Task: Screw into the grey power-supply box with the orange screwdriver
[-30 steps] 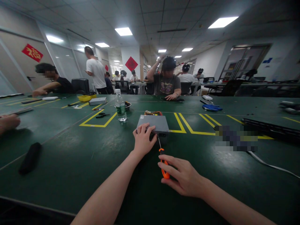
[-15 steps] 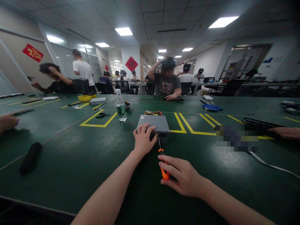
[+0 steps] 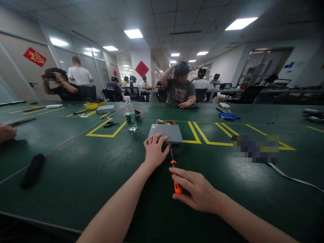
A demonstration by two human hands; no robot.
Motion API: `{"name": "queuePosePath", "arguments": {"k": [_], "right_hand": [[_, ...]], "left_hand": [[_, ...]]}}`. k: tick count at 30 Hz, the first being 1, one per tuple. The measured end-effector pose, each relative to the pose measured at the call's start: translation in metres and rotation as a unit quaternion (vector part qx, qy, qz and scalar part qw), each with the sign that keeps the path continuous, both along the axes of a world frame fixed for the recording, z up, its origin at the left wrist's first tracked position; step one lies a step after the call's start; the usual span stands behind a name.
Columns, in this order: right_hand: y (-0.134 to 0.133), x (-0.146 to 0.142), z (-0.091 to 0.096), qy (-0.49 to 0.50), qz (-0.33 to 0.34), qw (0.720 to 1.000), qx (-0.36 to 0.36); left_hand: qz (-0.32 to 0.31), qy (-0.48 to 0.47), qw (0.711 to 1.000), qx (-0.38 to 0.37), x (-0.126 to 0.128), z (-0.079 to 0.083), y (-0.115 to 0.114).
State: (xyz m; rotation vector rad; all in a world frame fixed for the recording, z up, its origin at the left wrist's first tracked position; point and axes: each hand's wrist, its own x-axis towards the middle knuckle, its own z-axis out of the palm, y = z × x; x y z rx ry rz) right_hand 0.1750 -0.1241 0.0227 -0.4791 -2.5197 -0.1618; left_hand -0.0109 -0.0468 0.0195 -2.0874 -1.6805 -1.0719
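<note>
A grey computer power supply (image 3: 172,133) lies on the green table in front of me, its bundle of cables (image 3: 165,122) at the far side. My left hand (image 3: 155,152) grips its near left part, fingers over the top and front edge. Between the thumb and fingers of my right hand (image 3: 196,189) is a screwdriver (image 3: 178,189) with an orange and black handle. Its shaft points away from me, and the tip meets the near face of the power supply, close to the socket and my left fingertips. The screw itself is too small to make out.
A water bottle (image 3: 130,116) stands left of the power supply, before a small bowl (image 3: 138,114). A black pouch-like object (image 3: 32,171) lies at left. Blue gloves (image 3: 229,116) and a blurred dark item (image 3: 253,150) with a white cord lie right. A co-worker sits opposite.
The screwdriver handle has turned slightly in my right hand, whose fingers shifted a little; my left hand stays put. At right, another person's hand and a black slotted object have left the view.
</note>
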Motion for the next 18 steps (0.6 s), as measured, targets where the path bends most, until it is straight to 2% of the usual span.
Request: {"name": "queuePosePath", "arguments": {"k": [5,9,13,18], "right_hand": [[-0.0005,0.003,0.0011,-0.02,-0.006,0.998,-0.056],[-0.0027,0.0031,0.0048,-0.062,-0.007,0.997,-0.04],[-0.0018,0.001,0.0009,-0.019,-0.007,1.0,-0.024],[-0.0002,0.0027,0.0009,-0.022,-0.012,0.998,-0.065]], "left_hand": [[0.001,0.0,1.0,-0.001,0.0001,-0.0001,-0.0001],[0.0,0.0,1.0,0.0,-0.0001,0.0,-0.0003],[-0.002,0.002,1.0,-0.002,-0.0005,-0.0001,-0.0003],[-0.006,-0.002,1.0,0.002,-0.0006,-0.0007,0.0]]}}
